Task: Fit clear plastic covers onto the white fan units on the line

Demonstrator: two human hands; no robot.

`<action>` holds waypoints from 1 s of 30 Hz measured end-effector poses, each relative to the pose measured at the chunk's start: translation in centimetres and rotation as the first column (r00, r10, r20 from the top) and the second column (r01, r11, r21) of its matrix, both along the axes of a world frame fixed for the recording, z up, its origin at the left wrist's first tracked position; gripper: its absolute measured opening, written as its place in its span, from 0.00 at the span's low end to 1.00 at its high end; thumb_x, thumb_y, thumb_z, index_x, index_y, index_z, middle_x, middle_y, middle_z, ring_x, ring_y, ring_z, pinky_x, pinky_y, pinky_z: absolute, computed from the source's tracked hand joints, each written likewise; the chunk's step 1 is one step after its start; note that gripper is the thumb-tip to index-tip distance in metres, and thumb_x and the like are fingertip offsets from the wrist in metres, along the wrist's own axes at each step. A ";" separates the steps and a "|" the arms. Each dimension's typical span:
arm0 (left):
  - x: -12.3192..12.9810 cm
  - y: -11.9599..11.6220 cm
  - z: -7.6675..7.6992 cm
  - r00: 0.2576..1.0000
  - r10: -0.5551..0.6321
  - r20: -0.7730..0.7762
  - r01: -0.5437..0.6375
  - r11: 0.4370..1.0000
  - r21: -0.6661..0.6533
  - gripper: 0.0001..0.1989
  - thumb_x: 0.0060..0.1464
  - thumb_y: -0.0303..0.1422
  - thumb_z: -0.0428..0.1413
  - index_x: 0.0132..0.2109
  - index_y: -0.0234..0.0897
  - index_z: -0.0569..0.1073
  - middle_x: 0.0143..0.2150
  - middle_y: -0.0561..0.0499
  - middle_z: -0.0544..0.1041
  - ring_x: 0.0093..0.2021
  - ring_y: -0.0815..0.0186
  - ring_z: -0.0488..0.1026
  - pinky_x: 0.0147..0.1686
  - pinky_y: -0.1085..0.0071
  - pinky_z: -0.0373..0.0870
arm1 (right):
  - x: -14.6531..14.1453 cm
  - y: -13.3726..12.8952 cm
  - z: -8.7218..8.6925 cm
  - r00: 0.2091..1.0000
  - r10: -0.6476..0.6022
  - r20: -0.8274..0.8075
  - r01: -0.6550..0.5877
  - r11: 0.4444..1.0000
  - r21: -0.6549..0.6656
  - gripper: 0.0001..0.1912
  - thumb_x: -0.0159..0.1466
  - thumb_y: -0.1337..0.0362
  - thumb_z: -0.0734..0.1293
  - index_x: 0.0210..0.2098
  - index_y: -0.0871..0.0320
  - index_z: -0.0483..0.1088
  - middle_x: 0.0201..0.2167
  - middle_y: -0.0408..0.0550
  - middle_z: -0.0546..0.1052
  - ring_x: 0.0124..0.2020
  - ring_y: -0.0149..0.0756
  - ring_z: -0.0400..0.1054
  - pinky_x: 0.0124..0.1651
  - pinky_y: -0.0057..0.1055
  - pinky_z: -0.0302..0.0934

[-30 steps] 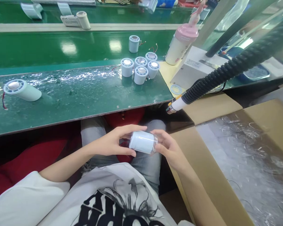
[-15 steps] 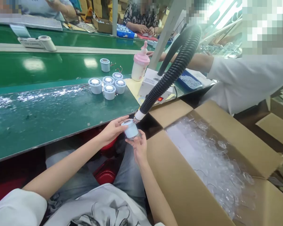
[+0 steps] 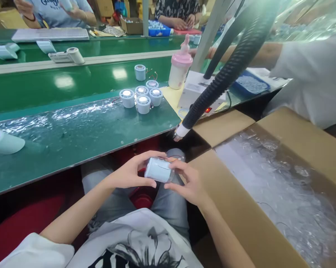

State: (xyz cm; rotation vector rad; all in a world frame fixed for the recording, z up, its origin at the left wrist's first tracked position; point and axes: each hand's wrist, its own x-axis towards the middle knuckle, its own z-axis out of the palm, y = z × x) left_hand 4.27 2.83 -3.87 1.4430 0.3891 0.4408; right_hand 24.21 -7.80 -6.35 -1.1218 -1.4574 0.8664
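Above my lap, a light-blue cylinder lies on its side between my two hands, with a thin wire along its top and a clear rim at its right end. My left hand grips its left end between thumb and fingers. Its right end is held by my right hand, thumb and fingers wrapped round it. Just beyond, the white nozzle of a black ribbed hose hangs near the bench edge, apart from the cylinder. Several similar blue units stand on the green bench.
An open cardboard box of clear plastic parts is at the right. A pink-lidded bottle, a white device and a blue tray stand on the bench. A larger pale cylinder is far left. People sit across and at right.
The cylinder has come away from the nozzle, down toward my lap, and turned onto its side in both hands. The view has shifted, bringing the pale cylinder at far left into sight.
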 end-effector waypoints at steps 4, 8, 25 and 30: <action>-1.2 -1.4 1.0 1.000 -0.011 -0.012 0.012 0.994 0.106 0.37 0.43 0.26 0.67 0.61 0.47 0.67 0.61 0.44 0.68 0.61 0.55 0.66 0.58 0.63 0.67 | 0.7 -1.2 2.3 0.968 0.027 0.249 -0.050 0.995 0.086 0.22 0.57 0.63 0.74 0.49 0.52 0.67 0.50 0.52 0.76 0.55 0.44 0.69 0.56 0.40 0.66; -1.9 -1.9 1.2 1.000 -0.021 -0.014 0.023 0.977 0.211 0.38 0.44 0.26 0.67 0.62 0.48 0.65 0.63 0.44 0.67 0.63 0.55 0.65 0.59 0.63 0.66 | 0.5 -1.9 3.2 0.965 0.061 0.256 -0.065 0.998 0.007 0.23 0.57 0.62 0.74 0.50 0.52 0.66 0.52 0.53 0.75 0.55 0.44 0.69 0.55 0.39 0.68; -2.7 -2.4 1.9 0.998 -0.009 -0.068 0.035 0.918 0.395 0.35 0.47 0.30 0.66 0.62 0.47 0.66 0.63 0.43 0.67 0.63 0.51 0.64 0.61 0.56 0.62 | -0.4 -2.0 4.4 0.948 0.060 -0.314 -0.210 0.858 -0.469 0.22 0.57 0.54 0.73 0.47 0.53 0.66 0.39 0.46 0.76 0.38 0.35 0.72 0.40 0.31 0.71; -2.8 -2.5 2.0 0.997 -0.011 -0.077 0.041 0.915 0.401 0.34 0.48 0.31 0.65 0.62 0.46 0.66 0.63 0.43 0.67 0.63 0.51 0.64 0.60 0.56 0.64 | -0.8 -1.6 4.2 0.911 -0.006 -0.412 -0.242 0.800 -0.549 0.20 0.57 0.51 0.72 0.42 0.54 0.66 0.33 0.43 0.75 0.29 0.31 0.71 0.32 0.28 0.70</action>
